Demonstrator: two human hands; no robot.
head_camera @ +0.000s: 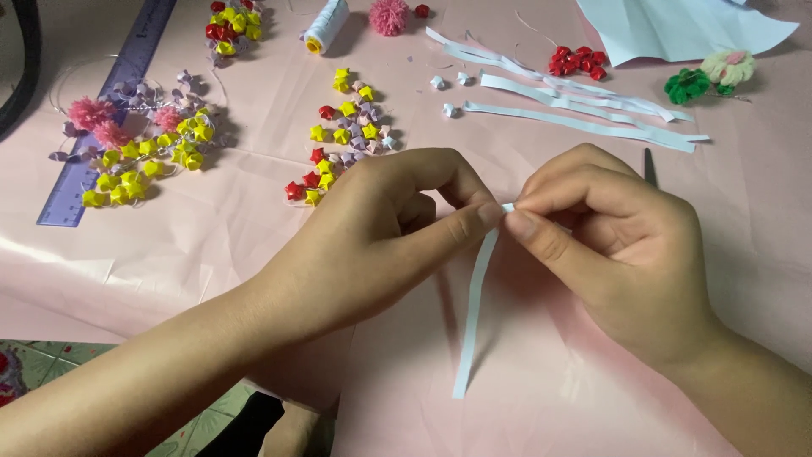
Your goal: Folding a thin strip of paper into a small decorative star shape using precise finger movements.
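Both hands pinch the top end of a pale blue paper strip [474,313]: left hand [381,228] thumb and forefinger closed on it from one side, right hand [609,245] thumb and forefinger closed on it from the other, fingertips touching at the pinch. Strip's free tail hangs straight down below the grip toward the wearer, over the pink table cover [211,245]. Just beyond the left-hand knuckles: a scatter of small folded paper stars [342,135], yellow, red, lilac. Further out on the left-hand side: a beaded string of yellow stars with pink pompoms [139,144], lying against a purple ruler [106,110]. Beyond the right hand: loose cut blue strips [584,114], well apart from the grip. Far side, past the stars: a thread spool [326,25] on its side.
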